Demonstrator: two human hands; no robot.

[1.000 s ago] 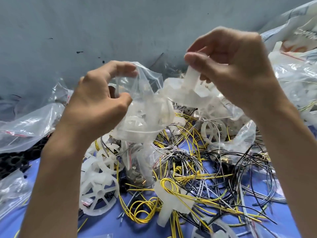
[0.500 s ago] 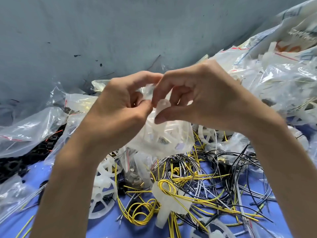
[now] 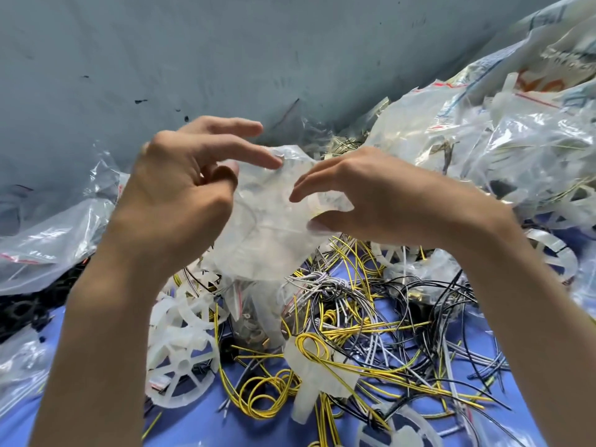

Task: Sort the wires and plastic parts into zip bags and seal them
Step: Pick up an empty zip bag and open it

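The person is holding a clear zip bag [image 3: 267,233] up above the heap, between both hands, with pale plastic parts showing through its film. The right hand [image 3: 380,201] is gripping the bag's right side: its thumb is pressing up from beneath and its forefinger is curving down on top, with the film and a white part between them. The left hand [image 3: 183,191] is sitting at the bag's left edge. Its two upper fingers [image 3: 258,158] are stretching out straight and slightly spread across the bag's top, one tip touching the crinkled rim. Its thumb is bending in against the edge, but I cannot tell whether it is really pinching the film.

Below the bag, yellow wires [image 3: 325,321] are lying tangled with black wires [image 3: 438,295] and grey wires [image 3: 322,282] on the blue table [image 3: 200,421]. A white spoked wheel [image 3: 180,366] is lying near the left forearm, just beside the yellow loops, and a white plastic piece [image 3: 309,379] is lying under a yellow strand. A small bag of metal bits [image 3: 254,321] is resting directly under the held one.

Filled bags [image 3: 522,140] are piling up on the right against the grey wall [image 3: 225,43]. Another clear bag [image 3: 48,243] is slumping at the left, with black rings [image 3: 22,312] lying beside it.
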